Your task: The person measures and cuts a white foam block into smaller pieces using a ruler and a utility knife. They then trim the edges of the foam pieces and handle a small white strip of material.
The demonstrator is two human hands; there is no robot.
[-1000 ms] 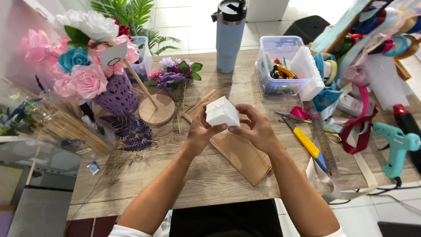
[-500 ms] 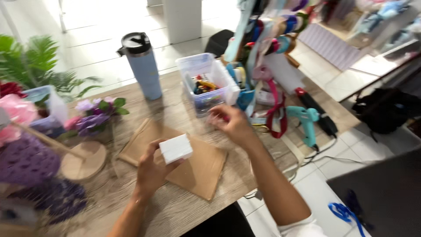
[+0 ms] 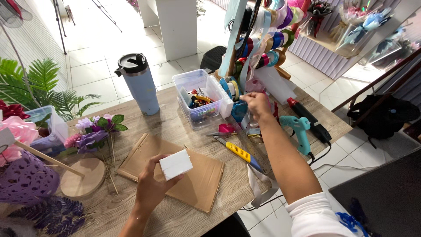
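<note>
Over the brown card (image 3: 193, 180) on the worktop (image 3: 175, 127), left hand (image 3: 151, 188) grips the white foam block (image 3: 175, 164), still bare, while right hand (image 3: 256, 105) reaches the ribbon rack (image 3: 258, 48), fingers loosely curled, nothing visibly held.

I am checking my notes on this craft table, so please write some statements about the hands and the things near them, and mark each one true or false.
1. The left hand holds a white block over the brown cardboard sheet. True.
2. The right hand holds the glue gun. False: the teal glue gun lies on the table; the hand reaches to the ribbon rack.
3. The blue tumbler lies on its side. False: it stands upright, lid on.
4. A yellow utility knife lies on the table, right of the cardboard. True.
</note>
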